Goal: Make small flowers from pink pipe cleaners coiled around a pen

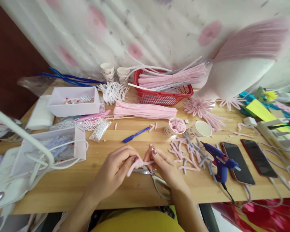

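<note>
Between both hands is a pink pipe cleaner point(136, 166), bent into a small shape whose exact form is partly covered by fingers. My left hand point(120, 162) pinches its bunched part, with a loose end hanging down. The fingers of my right hand point(160, 161) are closed on the piece's other end. Just under the hands lies a pair of scissors point(160, 185) on the wooden table, partly hidden. Right of my right hand is a loose pile of short pink and grey pipe cleaner pieces point(188, 153). A blue pen point(136, 134) lies beyond my hands.
A paper cup of pink curls point(175, 126) stands beside another paper cup point(203, 129). On the right are a blue glue gun point(219, 162) and two phones point(238, 162). Behind lie a pink pipe cleaner bundle point(145, 110) and a red basket point(159, 96). White boxes point(73, 104) stand left.
</note>
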Demonstrator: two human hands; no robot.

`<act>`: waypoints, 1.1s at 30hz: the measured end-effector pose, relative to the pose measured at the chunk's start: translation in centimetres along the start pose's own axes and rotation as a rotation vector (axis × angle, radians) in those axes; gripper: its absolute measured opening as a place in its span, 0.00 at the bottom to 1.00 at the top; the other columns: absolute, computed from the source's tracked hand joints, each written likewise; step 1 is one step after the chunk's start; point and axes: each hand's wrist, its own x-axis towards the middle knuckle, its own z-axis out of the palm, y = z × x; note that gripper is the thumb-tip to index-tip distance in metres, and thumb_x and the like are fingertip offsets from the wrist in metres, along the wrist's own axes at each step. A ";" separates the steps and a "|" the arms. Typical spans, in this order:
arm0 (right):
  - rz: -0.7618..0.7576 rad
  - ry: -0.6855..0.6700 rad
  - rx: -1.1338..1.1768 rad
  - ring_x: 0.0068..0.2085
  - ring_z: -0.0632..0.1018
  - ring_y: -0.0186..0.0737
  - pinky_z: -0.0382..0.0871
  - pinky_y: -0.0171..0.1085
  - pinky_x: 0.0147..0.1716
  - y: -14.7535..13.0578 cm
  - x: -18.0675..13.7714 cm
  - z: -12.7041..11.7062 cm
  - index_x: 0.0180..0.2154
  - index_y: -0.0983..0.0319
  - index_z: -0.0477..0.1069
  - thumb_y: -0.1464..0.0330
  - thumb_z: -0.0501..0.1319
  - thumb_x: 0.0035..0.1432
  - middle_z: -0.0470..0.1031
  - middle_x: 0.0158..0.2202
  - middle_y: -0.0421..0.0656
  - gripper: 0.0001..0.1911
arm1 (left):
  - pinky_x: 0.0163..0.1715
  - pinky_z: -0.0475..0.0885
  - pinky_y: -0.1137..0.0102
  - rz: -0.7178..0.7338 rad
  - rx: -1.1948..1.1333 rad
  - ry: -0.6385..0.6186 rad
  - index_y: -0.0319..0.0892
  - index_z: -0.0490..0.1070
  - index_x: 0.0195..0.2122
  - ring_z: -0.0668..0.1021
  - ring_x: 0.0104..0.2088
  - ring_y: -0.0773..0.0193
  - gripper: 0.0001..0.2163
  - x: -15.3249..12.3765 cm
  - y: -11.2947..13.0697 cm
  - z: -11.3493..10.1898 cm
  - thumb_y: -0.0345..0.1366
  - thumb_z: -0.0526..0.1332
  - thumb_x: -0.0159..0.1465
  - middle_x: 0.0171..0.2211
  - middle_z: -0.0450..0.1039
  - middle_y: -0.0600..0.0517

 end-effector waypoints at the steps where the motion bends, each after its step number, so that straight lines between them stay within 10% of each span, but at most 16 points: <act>1: 0.003 0.002 0.011 0.26 0.62 0.34 0.55 0.35 0.29 0.0 0.0 -0.2 0.31 0.61 0.68 0.54 0.55 0.66 0.62 0.23 0.37 0.19 | 0.35 0.66 0.72 -0.011 0.015 -0.023 0.44 0.66 0.31 0.73 0.31 0.67 0.12 0.0 0.0 0.1 0.33 0.48 0.72 0.29 0.67 0.55; 11: 0.048 -0.001 -0.108 0.33 0.66 0.34 0.60 0.33 0.35 -0.5 -0.7 1.2 0.34 0.60 0.65 0.55 0.65 0.57 0.66 0.30 0.37 0.17 | 0.34 0.65 0.68 -0.017 0.272 -0.054 0.45 0.60 0.36 0.72 0.32 0.64 0.09 0.1 -0.5 1.1 0.34 0.45 0.71 0.35 0.65 0.54; 33: 0.022 -0.053 0.004 0.30 0.73 0.30 0.64 0.30 0.33 -0.3 -1.3 1.7 0.34 0.61 0.64 0.60 0.60 0.65 0.72 0.27 0.36 0.12 | 0.21 0.63 0.79 -0.326 -0.428 -0.097 0.43 0.63 0.35 0.69 0.23 0.73 0.11 -1.0 -0.1 1.1 0.45 0.59 0.66 0.25 0.70 0.57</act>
